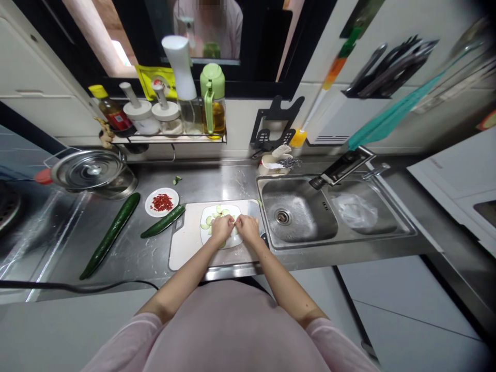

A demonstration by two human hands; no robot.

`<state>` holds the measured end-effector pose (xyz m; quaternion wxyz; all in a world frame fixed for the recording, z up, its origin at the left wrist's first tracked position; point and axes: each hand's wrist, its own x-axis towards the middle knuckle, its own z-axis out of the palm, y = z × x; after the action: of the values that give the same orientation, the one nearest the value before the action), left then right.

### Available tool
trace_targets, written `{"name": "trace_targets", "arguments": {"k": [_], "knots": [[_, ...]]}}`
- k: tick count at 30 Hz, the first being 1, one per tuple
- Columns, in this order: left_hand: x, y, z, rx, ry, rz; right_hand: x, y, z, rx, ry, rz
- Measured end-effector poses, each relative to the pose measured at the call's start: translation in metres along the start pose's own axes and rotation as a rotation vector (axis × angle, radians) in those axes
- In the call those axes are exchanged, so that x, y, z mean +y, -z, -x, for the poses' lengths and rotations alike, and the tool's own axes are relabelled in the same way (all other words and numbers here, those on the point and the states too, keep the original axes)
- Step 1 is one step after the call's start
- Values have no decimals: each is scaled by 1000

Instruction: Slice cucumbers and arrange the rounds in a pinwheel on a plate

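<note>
My left hand [222, 229] and my right hand [248, 228] meet over a white plate [204, 238], fingers curled in a pinch. Whatever is between the fingertips is too small to make out. Pale green cucumber slices [220, 211] lie spread on the plate, partly covered by my hands. Under the plate is a cutting board [186, 251], and a dark knife handle [264, 237] shows beside my right wrist. A cut piece of cucumber [163, 221] rests at the board's left edge. Farther left lies a whole cucumber [111, 236].
A small plate of chopped red pieces [161, 202] sits behind the cut cucumber. To the right is a double sink [298, 209] with a faucet [343, 168]. A pot with a lid [91, 169] stands back left. Bottles [213, 101] line a rack, and knives [387, 70] hang in a wall holder.
</note>
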<state>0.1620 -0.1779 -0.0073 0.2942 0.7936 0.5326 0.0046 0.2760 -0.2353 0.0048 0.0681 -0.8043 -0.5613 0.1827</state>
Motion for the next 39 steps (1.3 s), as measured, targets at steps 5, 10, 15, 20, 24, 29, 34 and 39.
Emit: {"name": "trace_targets", "arguments": {"k": [5,10,15,20,24,29,34,39], "knots": [[1,-1,-1,-2,7,11,3,3,1,2,-21,-25],[1,0,0,-4,9,17,4,-1,2,18,-4,-28],[3,2,2,3,4,9,2,-6,1,16,5,-3],[4,2,3,4,3,3,3,-6,1,12,8,-6],[3,1,4,9,11,27,5,-4,2,19,-8,-29],[3,5,6,17,22,49,5,-1,2,35,-33,-63],[0,14,16,76,35,140,9,7,7,101,-68,-166],[-9,27,29,175,78,284,20,13,16,193,-78,-277]]}}
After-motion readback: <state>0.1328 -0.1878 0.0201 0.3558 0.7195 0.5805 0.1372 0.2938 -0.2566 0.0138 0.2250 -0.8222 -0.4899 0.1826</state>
